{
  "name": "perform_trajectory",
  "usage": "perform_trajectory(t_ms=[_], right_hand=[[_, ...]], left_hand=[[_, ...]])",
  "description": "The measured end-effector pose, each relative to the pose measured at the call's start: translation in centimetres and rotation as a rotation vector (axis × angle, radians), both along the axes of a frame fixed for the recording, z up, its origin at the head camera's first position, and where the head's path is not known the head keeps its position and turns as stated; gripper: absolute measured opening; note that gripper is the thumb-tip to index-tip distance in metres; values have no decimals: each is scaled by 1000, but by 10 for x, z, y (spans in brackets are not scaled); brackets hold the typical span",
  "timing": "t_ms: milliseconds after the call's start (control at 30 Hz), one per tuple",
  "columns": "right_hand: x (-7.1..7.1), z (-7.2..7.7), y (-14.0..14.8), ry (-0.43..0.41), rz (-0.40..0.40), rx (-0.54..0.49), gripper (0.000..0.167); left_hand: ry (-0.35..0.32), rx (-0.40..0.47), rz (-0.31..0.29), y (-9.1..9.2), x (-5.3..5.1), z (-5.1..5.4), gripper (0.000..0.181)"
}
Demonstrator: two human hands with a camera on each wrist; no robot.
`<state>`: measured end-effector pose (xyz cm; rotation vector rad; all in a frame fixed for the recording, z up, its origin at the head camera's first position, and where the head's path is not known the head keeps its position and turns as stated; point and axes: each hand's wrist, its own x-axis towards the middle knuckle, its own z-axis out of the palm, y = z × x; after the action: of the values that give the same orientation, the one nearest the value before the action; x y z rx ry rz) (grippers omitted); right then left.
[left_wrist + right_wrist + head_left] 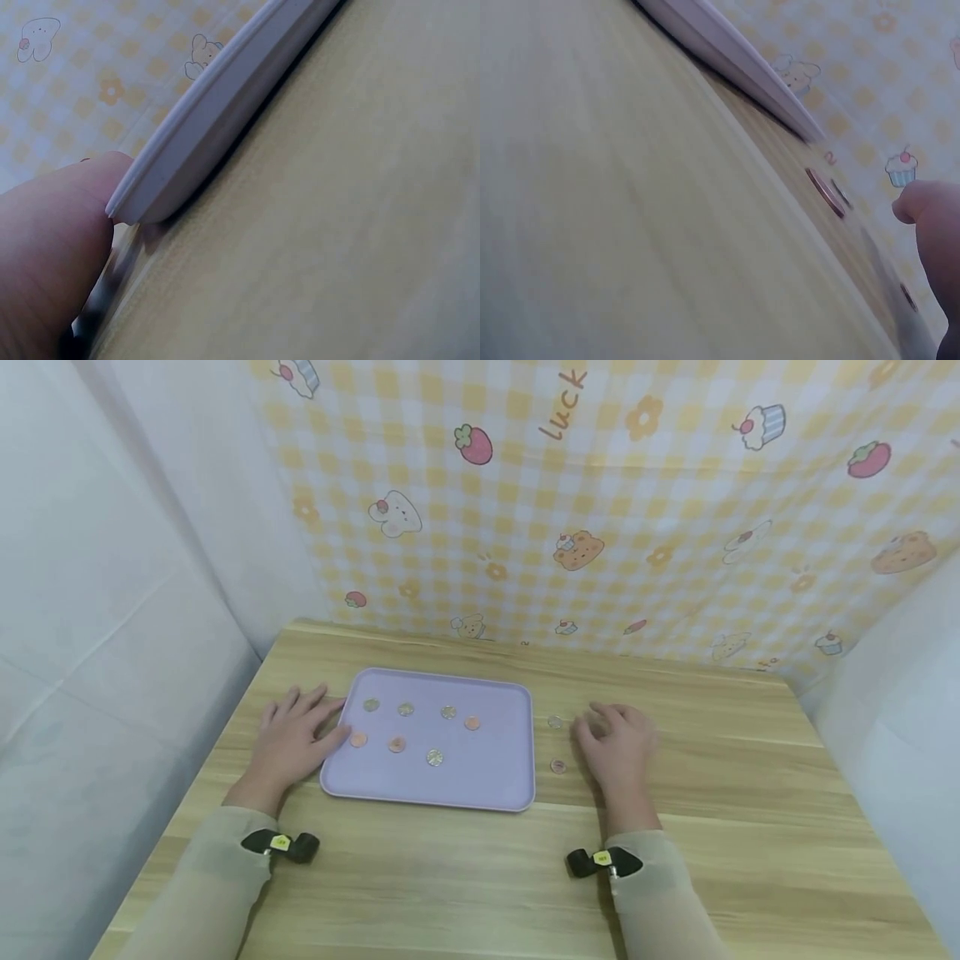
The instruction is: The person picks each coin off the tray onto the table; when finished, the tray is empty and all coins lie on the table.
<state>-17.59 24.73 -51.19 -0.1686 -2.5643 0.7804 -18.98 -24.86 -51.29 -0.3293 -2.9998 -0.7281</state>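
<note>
A lilac tray lies on the wooden table with several gold-coloured and copper-coloured coins spread over it, among them a gold-coloured coin and a copper coin. My left hand holds the tray's left edge, thumb over the rim; the left wrist view shows the thumb against that rim. Right of the tray lie a silvery coin and a copper coin. Beside them hovers my right hand, slightly blurred, its fingers loosely bent. In the right wrist view another coin lies below the thumb.
The wooden table extends in front of the tray and to the right of my right hand. A yellow checked cloth hangs behind the table, and white sheets hang at the sides. Each sleeve carries a small black wrist camera.
</note>
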Motion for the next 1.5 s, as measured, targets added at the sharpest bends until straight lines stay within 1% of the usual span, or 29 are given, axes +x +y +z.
perform_trajectory(t_ms=[100, 233, 433, 500, 633, 667, 733, 933, 1033, 1200, 1300, 1400, 1500], right_hand=[[-2, 1, -12, 20, 20, 14, 36], [-5, -2, -27, 45, 55, 15, 35], [-9, -6, -46, 152, 150, 26, 34], [-11, -7, -52, 155, 176, 39, 34], [-11, -4, -65, 111, 220, 60, 34], [-11, -3, -68, 109, 227, 64, 33], [-11, -3, -73, 130, 233, 83, 32], [-13, 1, -93, 207, 204, 166, 24], [-12, 4, -103, 240, 206, 209, 22], [-11, 5, -122, 284, 264, 264, 21], [-11, 4, -131, 250, 309, 253, 21], [-10, 3, -138, 169, 331, 210, 21], [-11, 2, -142, 73, 331, 175, 22]], left_hand=[[2, 0, 5, -1, 1, 2, 65], [3, 0, 8, -2, 2, 3, 64], [4, -8, 5, -1, 2, 1, 64], [4, -5, 4, 0, 1, 0, 64], [4, 6, 6, 0, 1, -3, 64], [5, 6, 6, 0, 0, -3, 64], [8, 3, 4, 0, 0, -4, 64], [6, 5, 4, 1, 1, -1, 63], [5, 3, 4, 1, 1, 0, 63], [6, 1, 7, 1, 1, 0, 63], [7, -2, 6, 1, 1, -1, 63], [6, 0, 5, 1, 2, -1, 63], [4, 5, 7, 1, 3, 0, 62]])
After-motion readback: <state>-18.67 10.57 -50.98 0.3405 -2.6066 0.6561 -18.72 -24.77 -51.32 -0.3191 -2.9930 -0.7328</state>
